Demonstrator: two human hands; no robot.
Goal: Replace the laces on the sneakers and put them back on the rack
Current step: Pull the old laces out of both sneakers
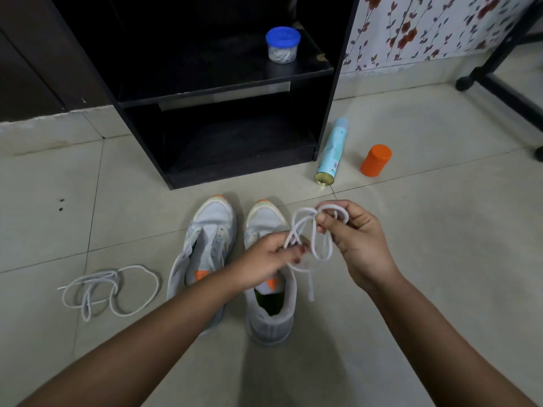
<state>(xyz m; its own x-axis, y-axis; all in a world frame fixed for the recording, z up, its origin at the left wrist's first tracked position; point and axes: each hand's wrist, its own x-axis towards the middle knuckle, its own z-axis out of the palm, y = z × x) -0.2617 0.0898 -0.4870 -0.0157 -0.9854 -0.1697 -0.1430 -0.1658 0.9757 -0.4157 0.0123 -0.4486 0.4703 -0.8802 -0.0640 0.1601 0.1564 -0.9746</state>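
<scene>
Tiled floor point(411, 259) carries two sneakers point(205, 245) before a black rack point(223, 92). Both hands pinch one white lace point(318, 248) above the right sneaker: left hand point(264, 262) fingers low, right hand point(349, 233) fingers high.

A floor point(440, 259) of pale, glossy tiles with thin grout lines fills most of the view. Two small dark spots point(61, 204) mark a tile at the left. A black rack point(235, 173) with open shelves stands on it at the back. To its left is a dark brown wall point(29, 69) above a pale, scuffed skirting point(50, 127). To its right is a white covering point(426, 27) with red flowers. A black frame point(505, 96) stands far right. The light is dim and soft.
</scene>
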